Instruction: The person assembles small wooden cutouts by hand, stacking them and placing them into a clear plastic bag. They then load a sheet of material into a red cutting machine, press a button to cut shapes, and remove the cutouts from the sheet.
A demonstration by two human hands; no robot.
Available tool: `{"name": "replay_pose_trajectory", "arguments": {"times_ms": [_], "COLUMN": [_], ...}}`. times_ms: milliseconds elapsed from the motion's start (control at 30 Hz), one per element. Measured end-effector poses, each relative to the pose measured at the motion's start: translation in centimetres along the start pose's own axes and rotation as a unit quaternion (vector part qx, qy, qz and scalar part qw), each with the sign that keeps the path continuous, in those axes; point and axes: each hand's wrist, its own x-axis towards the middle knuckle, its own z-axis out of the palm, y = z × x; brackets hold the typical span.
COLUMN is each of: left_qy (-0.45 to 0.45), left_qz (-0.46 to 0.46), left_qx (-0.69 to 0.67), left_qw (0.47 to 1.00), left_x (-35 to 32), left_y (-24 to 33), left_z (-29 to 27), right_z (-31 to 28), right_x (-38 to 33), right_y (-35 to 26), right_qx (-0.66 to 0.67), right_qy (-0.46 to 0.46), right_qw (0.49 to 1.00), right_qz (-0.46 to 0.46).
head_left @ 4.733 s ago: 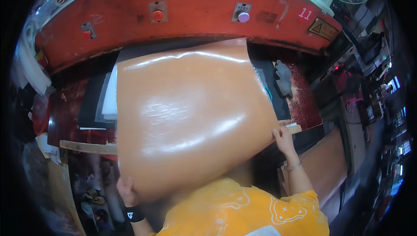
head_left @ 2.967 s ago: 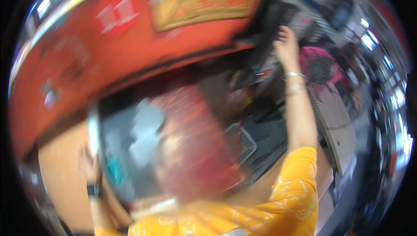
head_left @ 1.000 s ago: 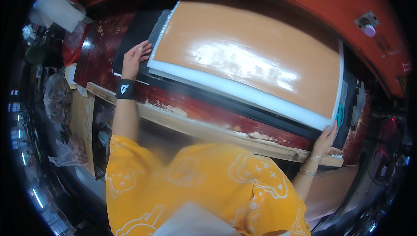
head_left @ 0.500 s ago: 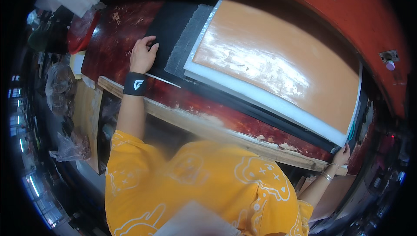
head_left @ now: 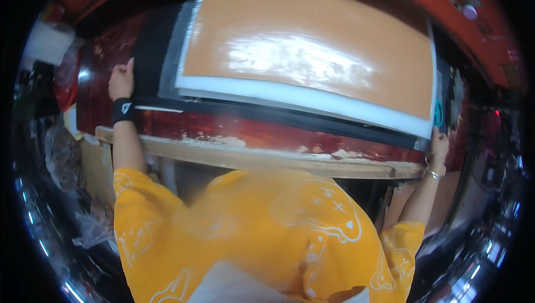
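A stack lies on the dark red table (head_left: 223, 130): a black sheet (head_left: 149, 52) at the bottom, a grey mesh-like sheet (head_left: 171, 69) on it, then a white foam sheet (head_left: 301, 95) and a glossy tan sheet (head_left: 312, 18) on top. My left hand (head_left: 121, 81), with a black wristband, is closed at the black sheet's left edge, thumb along it. At the near right corner of the stack, my right hand (head_left: 439, 142) has its fingers bent against the black sheet's edge. Its fingertips are partly hidden.
A wooden rail (head_left: 267, 158) runs along the table's near edge. Behind the stack rises an orange-red machine body (head_left: 493, 30) with a purple-tipped knob (head_left: 470, 12). A teal loop (head_left: 438, 114) lies beside the right corner. Plastic bags (head_left: 62, 155) and a red container (head_left: 67, 88) are at the left.
The view has turned, so the table now looks more level. My left hand has gone from loosely spread fingers to closed at the black sheet's edge. My right hand stays at the corner.
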Motion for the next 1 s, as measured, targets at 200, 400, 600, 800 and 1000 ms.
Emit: {"name": "replay_pose_trajectory", "arguments": {"times_ms": [200,400,600,800,1000], "left_qy": [0.076,0.02,-0.002,-0.008,0.028], "left_qz": [0.069,0.066,0.088,0.068,0.057], "left_qx": [-0.045,-0.059,-0.031,-0.03,-0.019], "left_qw": [0.994,0.996,0.996,0.997,0.998], "left_x": [-0.6,1.9,5.4,5.2,3.8], "left_y": [-1.0,-4.7,-7.5,-6.4,-4.8], "left_z": [0.4,1.9,3.5,3.6,4.0], "right_z": [0.1,-0.3,-2.0,-1.3,0.5], "right_x": [-3.0,-3.9,-3.3,-3.3,-3.4], "right_y": [-1.8,-2.3,-3.0,-3.2,-2.1], "right_qx": [0.0,-0.001,0.08,0.069,0.124], "right_qy": [0.076,0.129,0.011,0.098,0.156], "right_qw": [0.996,0.986,0.994,0.983,0.965], "right_qz": [-0.045,-0.103,-0.068,-0.14,-0.172]}}
